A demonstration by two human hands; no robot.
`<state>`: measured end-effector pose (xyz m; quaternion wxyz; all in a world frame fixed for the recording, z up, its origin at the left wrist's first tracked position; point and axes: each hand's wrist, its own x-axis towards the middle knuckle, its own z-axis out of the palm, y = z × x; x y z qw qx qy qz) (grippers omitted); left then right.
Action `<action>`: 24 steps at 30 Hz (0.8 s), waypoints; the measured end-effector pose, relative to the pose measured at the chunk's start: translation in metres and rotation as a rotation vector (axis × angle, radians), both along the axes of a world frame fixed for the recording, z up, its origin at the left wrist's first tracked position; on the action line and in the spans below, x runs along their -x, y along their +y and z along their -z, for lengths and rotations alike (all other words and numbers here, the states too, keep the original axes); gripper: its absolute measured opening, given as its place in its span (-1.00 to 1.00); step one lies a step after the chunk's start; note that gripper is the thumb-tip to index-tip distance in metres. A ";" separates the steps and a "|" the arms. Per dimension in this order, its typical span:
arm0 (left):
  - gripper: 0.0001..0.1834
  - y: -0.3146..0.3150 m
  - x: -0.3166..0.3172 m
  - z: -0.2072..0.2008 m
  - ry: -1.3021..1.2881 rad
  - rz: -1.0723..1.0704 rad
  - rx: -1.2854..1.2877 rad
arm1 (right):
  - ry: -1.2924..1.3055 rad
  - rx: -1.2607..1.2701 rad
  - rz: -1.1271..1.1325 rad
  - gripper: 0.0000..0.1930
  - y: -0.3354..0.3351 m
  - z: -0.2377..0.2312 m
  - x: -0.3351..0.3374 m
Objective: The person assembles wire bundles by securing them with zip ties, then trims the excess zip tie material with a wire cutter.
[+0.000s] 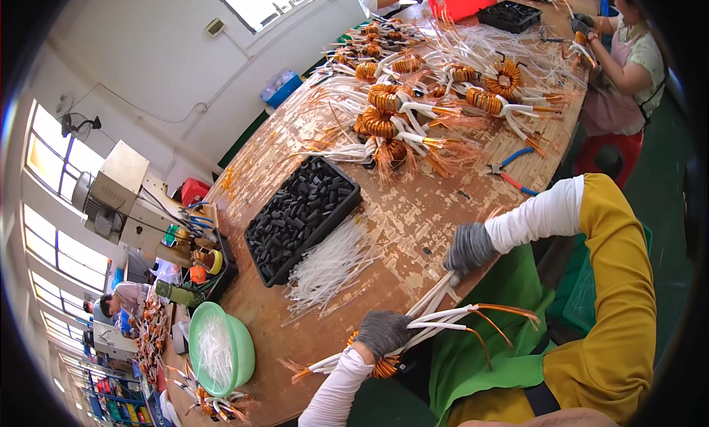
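Note:
My left hand (384, 333), in a grey knit glove, is closed round the white-sleeved leads of a copper-wound ring coil (386, 367), at the table's near edge. The coil lies partly hidden below that hand. Several white-sleeved leads (443, 320) with bare copper ends stick out to the right. Farther up and right, my right hand (470, 248), also gloved, is closed on another white lead (436, 294) stretched between the hands. Its fingertips are partly hidden. Near my hands lies a loose pile of thin white plastic strips (332, 268).
Beyond the strips stands a black tray (275, 281) of short black pieces. Several copper coils (384, 98) are heaped at the back. Cutting pliers (515, 161) lie at right. A green basin (245, 357) stands left. A person (624, 65) works at far right, near a machine-free table side.

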<state>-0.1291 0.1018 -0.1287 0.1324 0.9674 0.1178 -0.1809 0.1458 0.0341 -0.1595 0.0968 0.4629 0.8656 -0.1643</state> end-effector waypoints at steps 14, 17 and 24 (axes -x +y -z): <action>-0.73 0.010 0.007 0.006 0.002 -0.159 -0.014 | -0.134 -0.754 0.719 -0.68 -0.071 -0.060 -0.172; -0.74 0.009 0.005 0.004 -0.006 -0.161 -0.022 | 0.556 -0.559 0.738 -0.93 -0.058 -0.037 -0.099; -0.82 0.001 0.012 0.003 -0.217 -0.046 -0.161 | 0.465 0.074 0.456 -0.66 0.013 -0.012 0.065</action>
